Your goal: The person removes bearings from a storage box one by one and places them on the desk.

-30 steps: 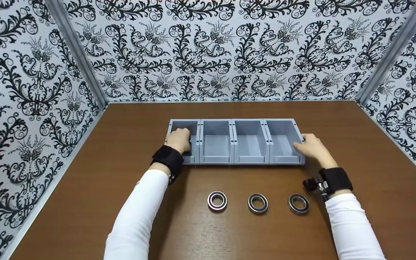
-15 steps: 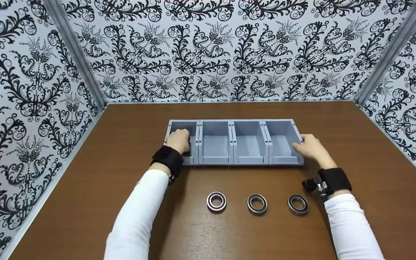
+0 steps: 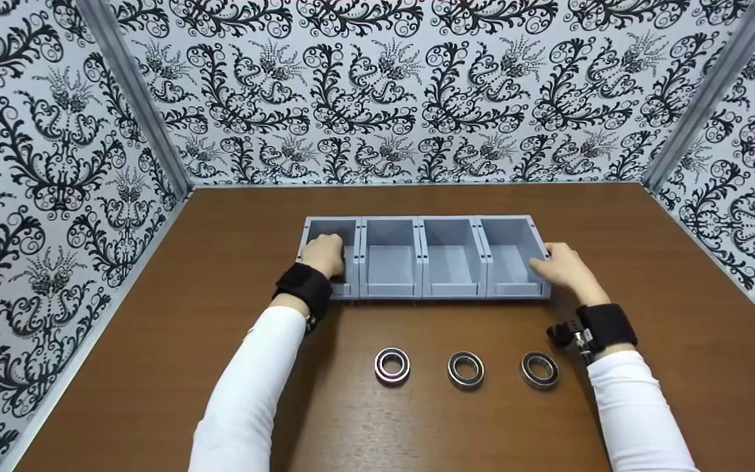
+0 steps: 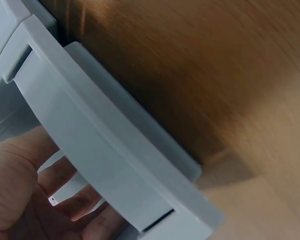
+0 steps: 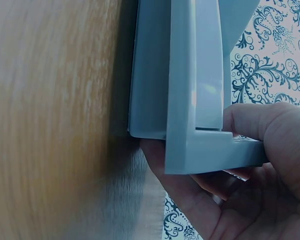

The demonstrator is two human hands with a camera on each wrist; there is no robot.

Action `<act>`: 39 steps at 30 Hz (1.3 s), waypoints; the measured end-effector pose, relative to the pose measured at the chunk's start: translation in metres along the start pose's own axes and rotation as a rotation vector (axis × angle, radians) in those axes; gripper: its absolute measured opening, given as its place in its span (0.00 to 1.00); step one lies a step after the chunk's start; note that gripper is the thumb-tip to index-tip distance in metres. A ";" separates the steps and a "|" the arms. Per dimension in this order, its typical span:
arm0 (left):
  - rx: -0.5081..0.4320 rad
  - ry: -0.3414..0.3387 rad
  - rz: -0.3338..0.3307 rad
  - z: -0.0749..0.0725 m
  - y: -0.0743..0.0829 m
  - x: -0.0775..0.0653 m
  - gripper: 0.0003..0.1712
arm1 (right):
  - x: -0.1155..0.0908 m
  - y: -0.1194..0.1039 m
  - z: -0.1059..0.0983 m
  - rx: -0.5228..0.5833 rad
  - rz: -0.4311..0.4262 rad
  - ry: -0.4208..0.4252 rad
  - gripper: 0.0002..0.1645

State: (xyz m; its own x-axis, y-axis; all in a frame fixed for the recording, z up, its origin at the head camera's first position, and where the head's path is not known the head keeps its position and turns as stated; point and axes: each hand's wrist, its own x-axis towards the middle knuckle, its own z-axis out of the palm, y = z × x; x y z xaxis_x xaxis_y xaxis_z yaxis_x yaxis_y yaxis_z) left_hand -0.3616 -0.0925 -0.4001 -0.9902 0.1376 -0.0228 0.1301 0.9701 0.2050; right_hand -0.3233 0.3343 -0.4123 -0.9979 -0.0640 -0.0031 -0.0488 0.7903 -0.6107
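A row of several joined grey storage bins stands across the middle of the table in the head view. My left hand is down inside the leftmost bin with its fingers bent. In the left wrist view those fingers are partly hidden behind the bin's front wall, and I cannot tell whether they hold anything. At the other end, my right hand grips the outer side wall of the rightmost bin. Its thumb lies over the inner side of the wall, and the other fingers are outside and beneath the edge.
Three ring-shaped ball bearings, a left one, a middle one and a right one, lie spaced apart on the brown table in front of the bins. Patterned walls enclose the table's back and sides.
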 end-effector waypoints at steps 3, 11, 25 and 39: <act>0.010 0.003 0.001 0.003 -0.003 0.004 0.12 | 0.001 0.001 0.001 -0.004 0.002 0.000 0.27; 0.018 0.018 0.010 0.007 -0.003 0.008 0.10 | 0.001 0.003 0.001 -0.015 -0.011 0.025 0.21; 0.025 -0.005 0.013 -0.002 0.002 -0.001 0.13 | 0.001 0.001 0.001 0.007 -0.010 0.018 0.25; 0.017 0.024 0.032 -0.005 0.003 -0.006 0.14 | 0.000 -0.002 0.002 -0.015 0.004 0.025 0.27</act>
State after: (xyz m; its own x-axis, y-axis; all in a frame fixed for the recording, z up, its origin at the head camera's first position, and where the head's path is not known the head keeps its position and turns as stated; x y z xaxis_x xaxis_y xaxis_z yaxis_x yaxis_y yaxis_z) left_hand -0.3554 -0.0916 -0.3946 -0.9865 0.1638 0.0074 0.1623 0.9685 0.1887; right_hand -0.3230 0.3314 -0.4130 -0.9988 -0.0460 0.0145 -0.0456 0.7995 -0.5989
